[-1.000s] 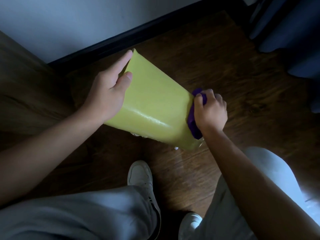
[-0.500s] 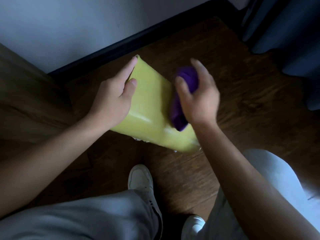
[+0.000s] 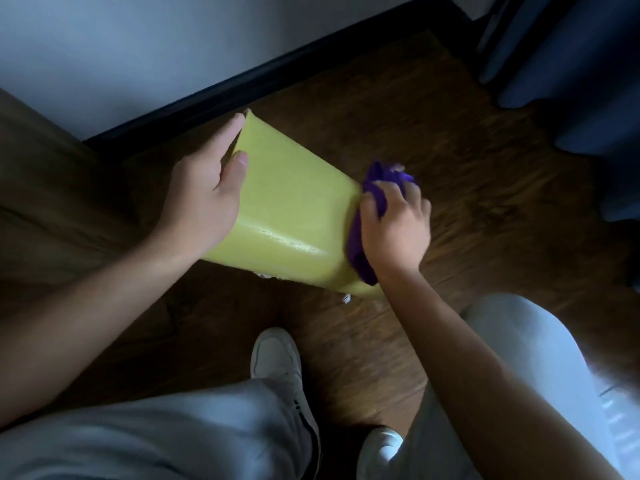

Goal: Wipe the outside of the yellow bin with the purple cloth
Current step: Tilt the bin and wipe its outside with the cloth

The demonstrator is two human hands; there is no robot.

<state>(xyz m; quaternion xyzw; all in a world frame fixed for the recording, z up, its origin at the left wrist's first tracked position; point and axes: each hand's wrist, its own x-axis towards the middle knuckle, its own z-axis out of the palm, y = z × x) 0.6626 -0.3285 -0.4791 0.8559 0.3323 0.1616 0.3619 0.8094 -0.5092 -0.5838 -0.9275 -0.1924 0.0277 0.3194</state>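
Head view: yellow bin (image 3: 294, 209) lies tipped over above the wooden floor (image 3: 450, 133), one broad flat side facing up toward the camera, its narrower end pointing away toward the dark skirting board (image 3: 277, 67) and its wider end nearest the person's feet. Whether that lower end touches the floor cannot be told. A bit of white material (image 3: 266, 276) peeks out under the bin's near edge.

The left hand (image 3: 204, 199) steadies the bin on its left side: the thumb lies on the upward face, the fingers reach along the far left edge, so the hand clasps the bin's edge. The right hand (image 3: 394, 223) is curled around the purple cloth (image 3: 360, 251) and presses it against the bin's right side wall. The cloth bunches out above the knuckles and hangs down along the wall to near the bin's bottom corner. This hand is slightly blurred.

Both forearms are bare. Below them, the person's legs in light grey trousers (image 3: 156, 438) fill the bottom of the picture, with two white shoes on the floor: the left shoe (image 3: 277, 355) sits just below the bin, the right shoe (image 3: 381, 448) is near the lower edge. A pale wall (image 3: 138, 46) rises behind the skirting board, dark blue fabric (image 3: 571, 81) hangs at the upper right, and a wooden panel (image 3: 45, 188) stands at the left.
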